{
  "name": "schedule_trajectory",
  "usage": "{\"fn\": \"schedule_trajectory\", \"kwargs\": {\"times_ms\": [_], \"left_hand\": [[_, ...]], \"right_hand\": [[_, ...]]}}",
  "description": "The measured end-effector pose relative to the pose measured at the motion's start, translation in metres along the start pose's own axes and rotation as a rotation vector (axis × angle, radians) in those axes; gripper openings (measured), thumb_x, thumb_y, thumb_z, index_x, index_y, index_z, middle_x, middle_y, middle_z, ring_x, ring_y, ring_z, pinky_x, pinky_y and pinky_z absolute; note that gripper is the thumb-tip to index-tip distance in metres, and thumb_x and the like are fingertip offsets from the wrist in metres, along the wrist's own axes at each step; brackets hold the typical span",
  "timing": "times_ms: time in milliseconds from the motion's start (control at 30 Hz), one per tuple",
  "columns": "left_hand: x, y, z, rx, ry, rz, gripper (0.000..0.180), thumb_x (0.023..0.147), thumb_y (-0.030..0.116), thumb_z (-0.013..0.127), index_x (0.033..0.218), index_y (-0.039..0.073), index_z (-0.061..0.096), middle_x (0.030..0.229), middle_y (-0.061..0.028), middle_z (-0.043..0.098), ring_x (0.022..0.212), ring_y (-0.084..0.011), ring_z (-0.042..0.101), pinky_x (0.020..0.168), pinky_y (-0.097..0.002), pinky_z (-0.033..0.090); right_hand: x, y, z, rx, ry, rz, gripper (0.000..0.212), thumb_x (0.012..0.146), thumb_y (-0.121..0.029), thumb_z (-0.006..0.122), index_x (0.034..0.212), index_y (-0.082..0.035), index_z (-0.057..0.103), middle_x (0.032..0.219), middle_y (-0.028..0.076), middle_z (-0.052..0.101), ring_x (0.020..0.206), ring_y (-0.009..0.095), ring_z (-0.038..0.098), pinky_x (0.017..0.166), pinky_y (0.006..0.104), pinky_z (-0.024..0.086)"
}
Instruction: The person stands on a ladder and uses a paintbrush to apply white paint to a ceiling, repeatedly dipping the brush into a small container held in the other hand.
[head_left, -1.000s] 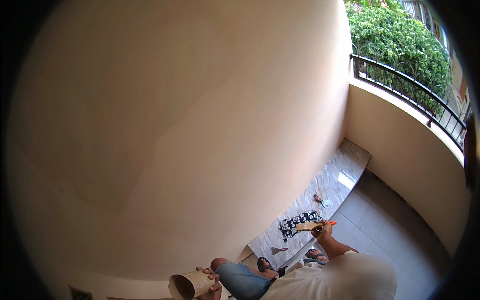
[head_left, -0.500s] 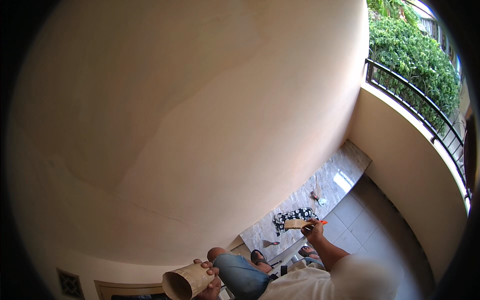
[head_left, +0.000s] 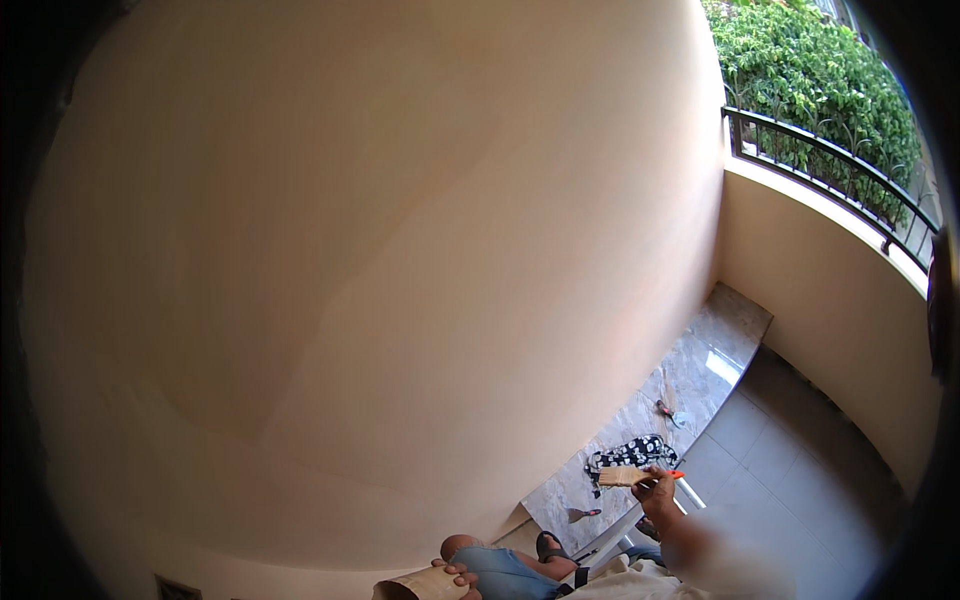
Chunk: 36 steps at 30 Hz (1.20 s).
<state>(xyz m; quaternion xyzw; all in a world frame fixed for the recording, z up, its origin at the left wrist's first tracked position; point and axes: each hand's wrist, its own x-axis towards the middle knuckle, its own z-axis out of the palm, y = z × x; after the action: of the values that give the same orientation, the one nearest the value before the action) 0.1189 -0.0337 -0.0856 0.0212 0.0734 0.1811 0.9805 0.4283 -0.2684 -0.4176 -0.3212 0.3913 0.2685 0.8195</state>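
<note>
My right hand point(head_left: 660, 494) grips a flat paintbrush point(head_left: 622, 477) with an orange handle tip; its pale bristle end points left toward the wall. At the lower edge, my left hand point(head_left: 462, 578) is wrapped round a tan cylindrical container point(head_left: 420, 584), tilted with its open end to the left. What is inside the container cannot be made out. The large beige wall point(head_left: 400, 300) fills most of the view, with faint darker patches on it. Neither the brush nor the container touches the wall.
Below, a marble ledge point(head_left: 738, 312) carries a black-and-white patterned cloth point(head_left: 632, 454), a scraper point(head_left: 582, 515) and a red-handled tool point(head_left: 668, 411). Pale rails point(head_left: 612, 536) lie beside my sandalled foot point(head_left: 551, 547). A low wall point(head_left: 820, 250) with a black railing point(head_left: 835, 150) bounds the right side.
The view has shifted, so the hands, ledge and railing sit further right or lower. More of the container is cut off at the lower edge. Both hands keep their hold.
</note>
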Motion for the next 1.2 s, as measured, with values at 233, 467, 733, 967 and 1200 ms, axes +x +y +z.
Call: {"fn": "schedule_trajectory", "kwargs": {"times_ms": [233, 467, 733, 967, 1200], "left_hand": [[0.000, -0.044, -0.012, -0.062, 0.073, 0.036, 0.052, 0.094, 0.020, 0.064, 0.143, 0.014, 0.048, 0.132, -0.0119, 0.054, 0.113, -0.0290, 0.052, 0.070, -0.0388, 0.058], [0.016, -0.064, -0.011, -0.130, 0.113, 0.081, 0.052, 0.094, 0.020, 0.064, 0.144, 0.014, 0.049, 0.133, -0.0120, 0.053, 0.115, -0.0293, 0.052, 0.072, -0.0398, 0.058], [0.028, -0.078, -0.007, -0.224, 0.120, 0.138, 0.052, 0.095, 0.021, 0.065, 0.144, 0.014, 0.049, 0.134, -0.0121, 0.052, 0.117, -0.0297, 0.051, 0.074, -0.0410, 0.058], [0.034, -0.080, -0.009, -0.344, 0.134, 0.175, 0.052, 0.095, 0.022, 0.065, 0.144, 0.013, 0.050, 0.135, -0.0122, 0.052, 0.119, -0.0300, 0.051, 0.075, -0.0420, 0.058], [0.039, -0.075, -0.021, -0.524, 0.160, 0.206, 0.052, 0.096, 0.022, 0.065, 0.145, 0.013, 0.050, 0.136, -0.0123, 0.051, 0.121, -0.0303, 0.050, 0.077, -0.0431, 0.059]], "right_hand": [[0.020, -0.043, -0.041, 0.104, 0.091, -0.046, 0.022, 0.091, -0.034, 0.063, 0.098, -0.013, 0.063, 0.094, 0.011, 0.063, 0.087, 0.029, 0.062, 0.069, 0.0417, 0.054], [0.019, -0.056, -0.058, 0.196, 0.102, -0.054, 0.021, 0.091, -0.033, 0.062, 0.096, -0.013, 0.061, 0.091, 0.010, 0.060, 0.084, 0.027, 0.060, 0.067, 0.0401, 0.052], [0.015, -0.049, -0.050, 0.127, 0.033, 0.013, 0.023, 0.095, -0.035, 0.062, 0.101, -0.013, 0.060, 0.098, 0.013, 0.062, 0.088, 0.028, 0.060, 0.069, 0.0400, 0.054], [0.015, -0.053, -0.021, 0.103, -0.018, 0.047, 0.023, 0.090, -0.038, 0.064, 0.090, -0.015, 0.065, 0.090, 0.010, 0.068, 0.080, 0.028, 0.064, 0.068, 0.0410, 0.055], [0.010, -0.069, 0.001, 0.062, -0.073, 0.037, 0.022, 0.091, -0.031, 0.063, 0.102, -0.012, 0.062, 0.102, 0.014, 0.062, 0.093, 0.032, 0.062, 0.073, 0.0440, 0.055]]}}
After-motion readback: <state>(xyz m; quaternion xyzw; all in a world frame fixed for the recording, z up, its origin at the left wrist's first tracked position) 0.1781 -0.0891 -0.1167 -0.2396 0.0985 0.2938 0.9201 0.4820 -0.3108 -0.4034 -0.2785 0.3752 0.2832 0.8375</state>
